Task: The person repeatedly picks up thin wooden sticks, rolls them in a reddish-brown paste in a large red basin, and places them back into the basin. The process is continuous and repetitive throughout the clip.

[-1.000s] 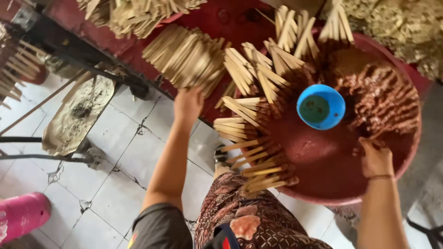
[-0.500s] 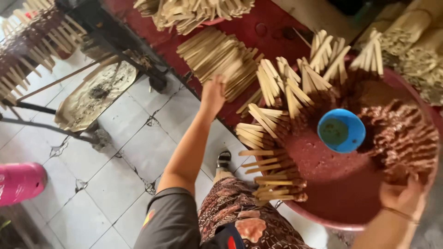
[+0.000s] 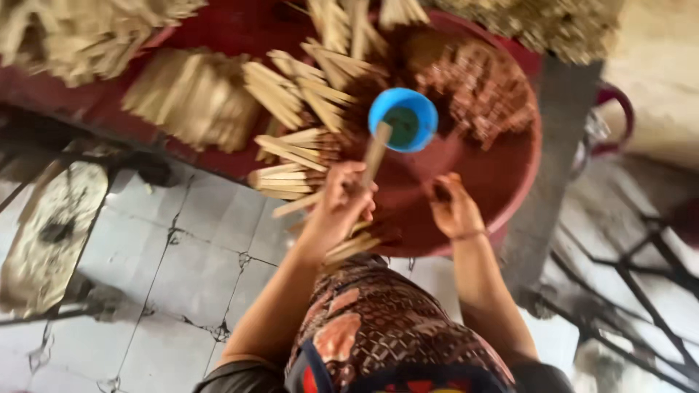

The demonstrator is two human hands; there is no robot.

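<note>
left hand (image 3: 341, 204) clenched round flat wooden stick (image 3: 376, 151); right hand (image 3: 453, 207) fingers loose, empty, over round red tray (image 3: 510, 182)

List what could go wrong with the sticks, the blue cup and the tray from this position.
The bundle of sticks in the left hand points right at the blue cup; a push could tip it and spill what is inside. The right hand works near the red tray's rim, so pressing there might tilt it. Sticks fanned at the near edge could slide off.

Beside the blue cup (image 3: 403, 120), the tray (image 3: 502, 182) is red, the sticks (image 3: 291, 149) pale tan.
</note>
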